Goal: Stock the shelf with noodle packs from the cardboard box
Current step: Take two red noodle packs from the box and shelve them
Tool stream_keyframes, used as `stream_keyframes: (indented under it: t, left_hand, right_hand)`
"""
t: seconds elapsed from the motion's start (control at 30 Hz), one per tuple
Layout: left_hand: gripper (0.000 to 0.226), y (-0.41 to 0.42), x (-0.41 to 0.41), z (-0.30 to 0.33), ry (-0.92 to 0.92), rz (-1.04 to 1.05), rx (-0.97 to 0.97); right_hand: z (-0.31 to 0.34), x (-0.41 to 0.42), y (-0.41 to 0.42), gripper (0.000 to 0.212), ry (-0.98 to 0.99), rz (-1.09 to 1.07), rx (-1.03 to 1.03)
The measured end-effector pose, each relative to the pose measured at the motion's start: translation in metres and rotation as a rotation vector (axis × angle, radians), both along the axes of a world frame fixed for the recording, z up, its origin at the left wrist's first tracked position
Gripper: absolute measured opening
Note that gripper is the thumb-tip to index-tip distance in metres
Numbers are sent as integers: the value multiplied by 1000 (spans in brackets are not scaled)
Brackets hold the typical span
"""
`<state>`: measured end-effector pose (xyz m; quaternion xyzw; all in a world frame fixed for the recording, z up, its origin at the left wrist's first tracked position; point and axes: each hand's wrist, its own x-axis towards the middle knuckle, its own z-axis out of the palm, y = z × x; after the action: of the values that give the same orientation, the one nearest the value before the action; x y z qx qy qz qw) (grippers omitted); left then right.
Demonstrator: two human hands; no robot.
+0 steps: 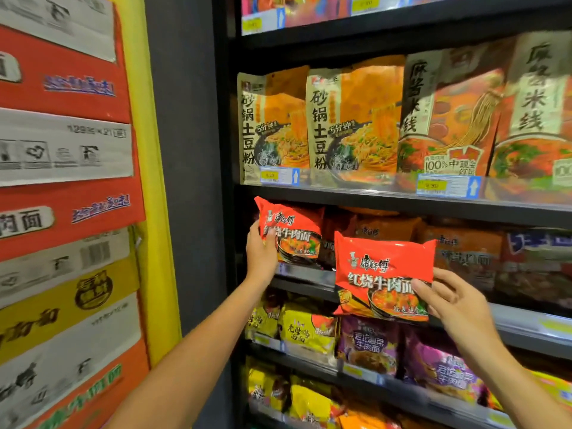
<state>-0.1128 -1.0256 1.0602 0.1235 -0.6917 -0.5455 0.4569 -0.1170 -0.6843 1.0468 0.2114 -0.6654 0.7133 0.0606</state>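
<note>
Two red noodle packs are up at the middle shelf [309, 275] of a dark rack. My left hand [261, 252] grips one red pack [294, 233] by its left edge at the shelf's left end, just inside the opening. My right hand [448, 300] pinches the lower right corner of a second red pack [380, 270], held upright in front of the shelf edge. Behind them, more red and orange packs [458, 243] stand in the same row. No open cardboard box is in view.
Stacked printed cartons [65, 212] and a yellow post [154, 181] fill the left side. The shelf above carries tall beige and orange noodle bags [349, 119]. Below are yellow packs [306, 331] and purple packs [371, 345].
</note>
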Motion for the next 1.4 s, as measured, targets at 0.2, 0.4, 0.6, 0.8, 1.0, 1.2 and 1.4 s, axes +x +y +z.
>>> stream_keyframes:
  t: [0.2, 0.4, 0.6, 0.8, 1.0, 1.2, 1.4]
  left_hand:
    - [44, -20, -42, -2, -87, 121, -53]
    - [50, -32, -68, -12, -357, 156, -127]
    - [42, -27, -76, 0, -569, 318, -207]
    - [68, 0, -51, -17, -418, 223, -350]
    - [64, 23, 13, -62, -256, 11, -630]
    - [55, 19, 66, -101, -318, -2, -796]
    - [50, 12, 101, -116, -384, -60, -842]
  right_hand:
    - [1, -25, -8, 28, 22, 4, 1]
    - [4, -39, -4, 27, 28, 13, -4]
    - [11, -47, -3, 25, 45, 21, 14]
    - [14, -54, -5, 26, 38, 34, 27]
    - [16, -66, -29, 24, 22, 16, -10]
    - [26, -86, -72, 21, -39, -27, 26]
    - [41, -97, -113, 41, -74, -209, 264]
